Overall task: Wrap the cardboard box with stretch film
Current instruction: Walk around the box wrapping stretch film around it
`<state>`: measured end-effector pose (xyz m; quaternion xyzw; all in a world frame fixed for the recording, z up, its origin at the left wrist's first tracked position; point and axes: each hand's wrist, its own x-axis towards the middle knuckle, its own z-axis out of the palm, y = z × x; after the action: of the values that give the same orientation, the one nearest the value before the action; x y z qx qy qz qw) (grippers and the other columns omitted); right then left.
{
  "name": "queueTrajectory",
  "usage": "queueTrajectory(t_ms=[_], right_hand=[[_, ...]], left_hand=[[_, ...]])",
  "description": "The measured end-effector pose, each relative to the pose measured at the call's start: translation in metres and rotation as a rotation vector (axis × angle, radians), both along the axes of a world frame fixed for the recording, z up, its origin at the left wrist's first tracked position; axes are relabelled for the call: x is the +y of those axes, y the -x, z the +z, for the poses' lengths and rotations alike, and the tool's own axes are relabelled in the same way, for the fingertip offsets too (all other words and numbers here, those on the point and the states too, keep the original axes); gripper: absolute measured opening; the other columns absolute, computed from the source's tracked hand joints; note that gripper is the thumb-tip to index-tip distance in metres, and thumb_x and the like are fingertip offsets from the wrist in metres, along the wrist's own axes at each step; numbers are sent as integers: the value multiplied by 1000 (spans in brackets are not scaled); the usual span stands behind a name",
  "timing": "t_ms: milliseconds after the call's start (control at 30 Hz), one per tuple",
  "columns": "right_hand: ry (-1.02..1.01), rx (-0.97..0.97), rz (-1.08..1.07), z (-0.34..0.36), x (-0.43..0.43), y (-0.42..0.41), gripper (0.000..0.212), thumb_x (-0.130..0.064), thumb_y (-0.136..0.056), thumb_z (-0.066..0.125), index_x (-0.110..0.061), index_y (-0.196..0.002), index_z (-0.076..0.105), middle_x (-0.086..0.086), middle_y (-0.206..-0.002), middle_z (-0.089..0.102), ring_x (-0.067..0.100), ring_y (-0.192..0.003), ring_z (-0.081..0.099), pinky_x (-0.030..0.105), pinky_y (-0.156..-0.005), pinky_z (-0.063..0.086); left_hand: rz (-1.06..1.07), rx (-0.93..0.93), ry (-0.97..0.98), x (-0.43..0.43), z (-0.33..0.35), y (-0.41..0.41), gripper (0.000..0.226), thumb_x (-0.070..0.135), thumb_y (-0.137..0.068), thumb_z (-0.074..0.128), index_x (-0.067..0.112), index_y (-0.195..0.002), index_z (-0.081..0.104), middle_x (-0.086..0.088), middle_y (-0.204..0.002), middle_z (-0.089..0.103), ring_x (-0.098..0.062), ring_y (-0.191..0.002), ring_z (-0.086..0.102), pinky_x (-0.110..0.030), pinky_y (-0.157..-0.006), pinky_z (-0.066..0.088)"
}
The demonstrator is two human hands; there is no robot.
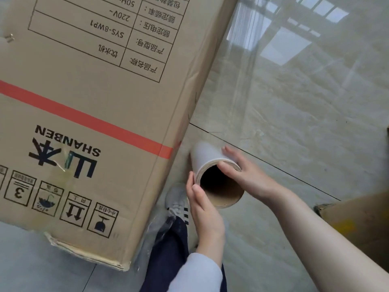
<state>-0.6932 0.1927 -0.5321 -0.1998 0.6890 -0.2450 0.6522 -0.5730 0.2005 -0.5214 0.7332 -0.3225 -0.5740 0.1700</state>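
Observation:
A tall cardboard box (88,114) with a red stripe and black printing fills the left and centre of the head view. Beside its right edge I hold a roll of stretch film (207,157) upright, its open cardboard core facing me. My left hand (202,205) lies flat against the roll's left side with straight fingers. My right hand (246,171) grips the roll's top rim, thumb inside the core and fingers on the outside. A clear sheet of film (248,66) stretches from the roll up past the box's right edge.
The floor is glossy pale tile (305,106) with a dark joint line. My shoe (177,201) and dark trouser leg stand just below the roll, close to the box's corner. Another cardboard box (357,224) juts in at the right edge.

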Motion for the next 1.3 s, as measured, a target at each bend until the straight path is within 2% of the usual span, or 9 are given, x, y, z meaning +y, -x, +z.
queueTrajectory(t_ms=[133,300,400,500,633,867,1033,1200,1300], right_hand=[[-1,-20,84,1,-2,-1,101,-59,-66,62,-15,-148,22,-11,-151,30,1,-137,30,23,-114,23],[24,-45,-17,5,-4,-2,33,-21,-94,53,-19,-125,44,-16,-114,55,-23,-80,54,-8,-69,34],[57,-45,-136,7,-1,-6,45,-15,-95,49,4,-134,38,-18,-111,50,-14,-103,49,1,-68,42],[30,-38,-291,2,13,-18,81,-48,-86,52,-4,-147,22,4,-153,28,4,-136,32,16,-102,33],[-29,-38,-569,-2,32,-59,119,-91,-52,49,-19,-145,34,0,-151,35,15,-140,32,43,-117,23],[20,11,-366,1,36,-70,40,-39,-93,43,-25,-129,51,-9,-136,47,0,-123,40,12,-98,29],[26,-54,-116,-7,37,-61,74,-45,-85,59,-18,-147,29,-11,-149,34,2,-137,31,23,-114,22],[44,-71,-81,-11,36,-59,87,-46,-77,57,-13,-149,21,-3,-154,27,4,-139,28,22,-114,20],[56,-45,-88,-14,38,-61,69,-33,-90,53,-11,-148,23,-1,-154,27,5,-139,29,20,-112,21]], left_hand=[[-119,13,-114,15,2,-15,48,34,-101,20,21,-146,24,21,-125,28,9,-115,25,0,-86,20],[-436,117,100,-55,-5,-29,69,61,-90,24,21,-146,24,8,-152,26,1,-135,24,-11,-104,18],[-735,243,-3,-82,-19,-27,71,63,-85,32,26,-145,29,7,-153,26,-4,-141,20,-26,-116,15],[-821,233,2,-81,-25,-28,52,52,-92,39,23,-135,46,5,-141,46,-7,-131,39,-22,-109,27],[-669,173,98,-65,-27,-35,69,66,-79,33,20,-126,52,4,-129,55,-6,-120,47,-15,-100,33],[-184,27,151,-1,3,-53,37,24,-101,29,15,-133,46,10,-127,48,6,-114,43,6,-86,29],[-6,61,-27,41,14,-59,39,29,-101,25,26,-137,36,10,-136,41,1,-122,39,-14,-99,31],[-330,-67,45,0,9,-83,36,37,-98,35,15,-124,46,1,-123,49,-10,-111,44,-10,-80,27],[-607,98,144,-39,0,-84,52,46,-95,37,19,-139,37,1,-146,38,-11,-135,31,-20,-107,22]])
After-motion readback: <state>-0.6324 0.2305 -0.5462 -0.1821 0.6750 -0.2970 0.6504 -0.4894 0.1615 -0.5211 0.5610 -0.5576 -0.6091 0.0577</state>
